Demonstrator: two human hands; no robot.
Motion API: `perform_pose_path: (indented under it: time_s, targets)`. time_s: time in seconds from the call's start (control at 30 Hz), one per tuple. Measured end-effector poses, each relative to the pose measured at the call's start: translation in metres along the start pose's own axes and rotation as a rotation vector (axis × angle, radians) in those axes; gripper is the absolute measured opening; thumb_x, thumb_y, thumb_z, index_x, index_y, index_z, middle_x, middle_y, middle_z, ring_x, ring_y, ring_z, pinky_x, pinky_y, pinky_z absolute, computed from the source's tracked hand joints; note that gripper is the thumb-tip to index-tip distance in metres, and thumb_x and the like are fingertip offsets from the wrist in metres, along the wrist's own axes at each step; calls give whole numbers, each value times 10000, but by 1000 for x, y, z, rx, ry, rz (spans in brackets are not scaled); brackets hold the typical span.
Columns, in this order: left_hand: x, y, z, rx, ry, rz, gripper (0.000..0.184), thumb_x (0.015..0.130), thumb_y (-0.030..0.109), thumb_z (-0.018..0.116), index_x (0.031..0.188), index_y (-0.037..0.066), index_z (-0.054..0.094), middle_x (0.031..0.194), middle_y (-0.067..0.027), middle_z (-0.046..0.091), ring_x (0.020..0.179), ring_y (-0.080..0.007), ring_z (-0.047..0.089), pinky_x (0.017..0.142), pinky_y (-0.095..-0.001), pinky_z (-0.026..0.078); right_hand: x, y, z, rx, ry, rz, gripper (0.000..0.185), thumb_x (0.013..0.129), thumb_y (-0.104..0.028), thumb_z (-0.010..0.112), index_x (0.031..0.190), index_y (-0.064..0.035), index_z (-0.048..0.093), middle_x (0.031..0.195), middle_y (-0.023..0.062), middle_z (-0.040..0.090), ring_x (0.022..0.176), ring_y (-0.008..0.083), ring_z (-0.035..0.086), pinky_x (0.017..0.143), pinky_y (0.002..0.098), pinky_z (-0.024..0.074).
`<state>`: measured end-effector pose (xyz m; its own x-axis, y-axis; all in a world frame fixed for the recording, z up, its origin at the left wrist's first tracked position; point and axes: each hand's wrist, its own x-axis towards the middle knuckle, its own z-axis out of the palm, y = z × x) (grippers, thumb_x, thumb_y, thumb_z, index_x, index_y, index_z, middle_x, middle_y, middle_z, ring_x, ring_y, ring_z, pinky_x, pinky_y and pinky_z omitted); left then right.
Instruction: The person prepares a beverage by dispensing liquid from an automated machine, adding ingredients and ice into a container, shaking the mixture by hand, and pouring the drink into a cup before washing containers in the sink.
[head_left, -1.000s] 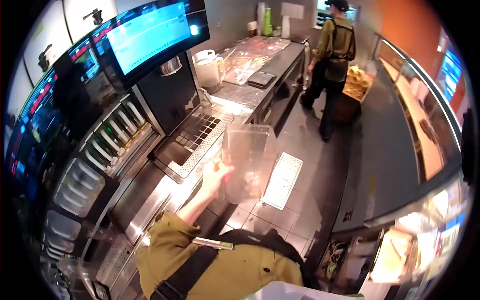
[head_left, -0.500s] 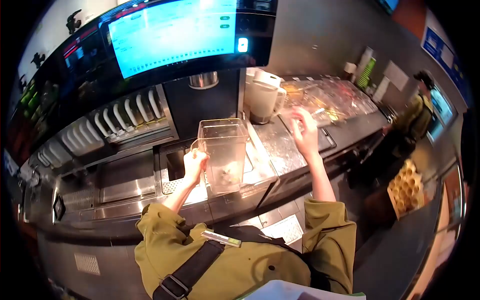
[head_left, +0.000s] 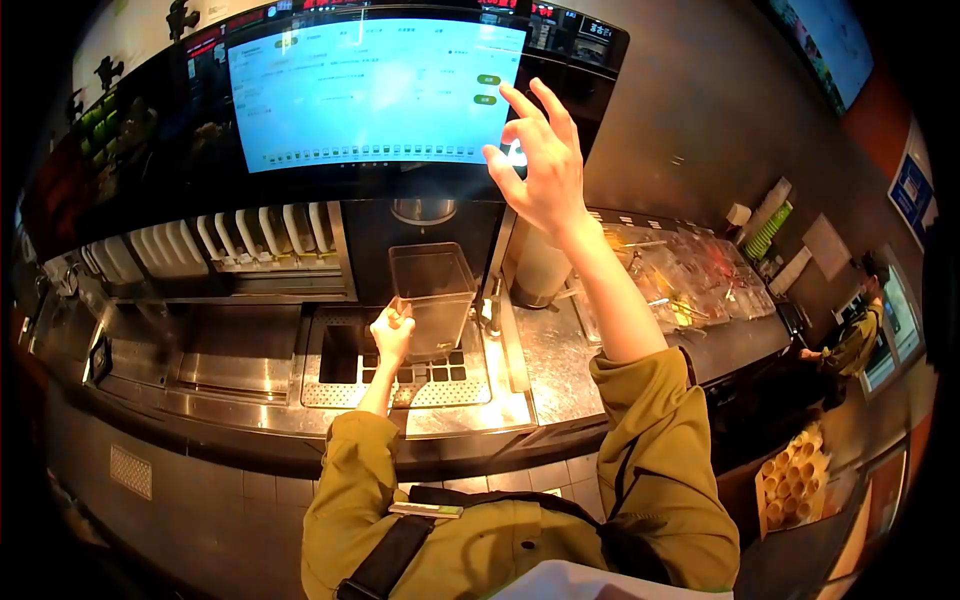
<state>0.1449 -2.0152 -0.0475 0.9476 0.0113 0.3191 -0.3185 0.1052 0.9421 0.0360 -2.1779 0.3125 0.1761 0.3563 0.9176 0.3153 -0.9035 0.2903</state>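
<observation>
My left hand is closed on the handle of a clear square pitcher. The pitcher hangs over the drip grate, beneath the round metal outlet of a dark dispensing machine. My right hand is raised at the lower right edge of the lit touchscreen, fingers spread and holding nothing. It overlaps a small bright icon; whether a finger touches the glass I cannot tell. My right forearm partly hides a white jug on the counter.
A row of white dispenser handles stands left of the machine above a steel basin. Clear-lidded containers cover the right counter, with stacked green cups behind. A co-worker stands far right, near a box of tubes.
My right hand has risen from beside the white jug up to the touchscreen. The pitcher in my left hand has moved in beneath the machine's outlet.
</observation>
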Motion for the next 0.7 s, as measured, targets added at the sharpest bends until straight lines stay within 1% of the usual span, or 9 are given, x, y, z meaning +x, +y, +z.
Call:
perform_pose_path:
  time_s: [0.1,0.17,0.23,0.27,0.37,0.4,0.53,0.63,0.7]
  targets:
    - [3,-16,1,-70,4,-23,144,593,66,616,663,-7,514,592,-11,536,540,-77,495,518,-240,433,7,0,7,-1,15,-45,212,697,-188,641,710,-58,474,1182,116,523,1188,321,364,940,430,310]
    - [7,-24,2,-143,-8,-30,142,595,44,610,713,-11,552,585,0,527,572,-78,515,541,-239,439,9,1,9,-8,-11,-26,231,701,-209,648,705,-62,471,1169,124,532,1194,333,357,963,446,279]
    - [4,-7,3,-208,-1,-53,159,596,30,605,745,-14,572,586,1,527,592,-82,528,555,-240,442,12,-6,6,-8,-39,-5,237,702,-215,653,702,-65,470,1163,129,535,1194,342,358,971,458,266]
    - [2,3,5,-251,0,-34,174,618,41,599,779,-25,603,604,5,541,613,-76,538,574,-239,443,10,-10,1,74,25,21,248,701,-221,663,704,-68,467,1153,139,540,1191,350,364,977,473,252]
    - [10,-5,-3,-42,-75,-50,161,641,73,598,764,-29,618,607,11,557,598,-65,529,560,-238,436,-11,-25,-20,205,173,76,206,704,-171,639,719,-69,461,1125,150,556,1153,356,398,971,467,258]
    - [13,-3,-7,71,-127,-93,153,660,99,595,739,-28,624,605,10,574,582,-61,522,546,-237,428,-23,-26,-21,226,221,94,181,702,-149,621,729,-65,463,1101,146,566,1132,356,414,963,460,273]
    - [15,3,-6,58,-155,-124,150,659,86,599,757,-22,635,622,0,591,588,-55,519,542,-234,424,-69,-26,-20,174,134,196,135,706,-119,592,689,-58,473,1084,133,552,1081,347,446,942,463,304]
    - [13,3,-4,-18,-151,-55,138,665,63,599,771,-13,642,636,-1,597,594,-49,520,549,-226,424,-93,-25,-20,166,91,242,113,710,-105,586,704,-50,488,1064,128,564,1073,341,456,931,456,317]
    - [14,2,-4,50,-137,-99,124,669,56,608,765,-13,643,650,3,602,601,-45,519,551,-221,422,-108,-27,-21,189,59,267,95,712,-91,582,717,-45,499,1060,132,566,1045,340,477,917,455,331]
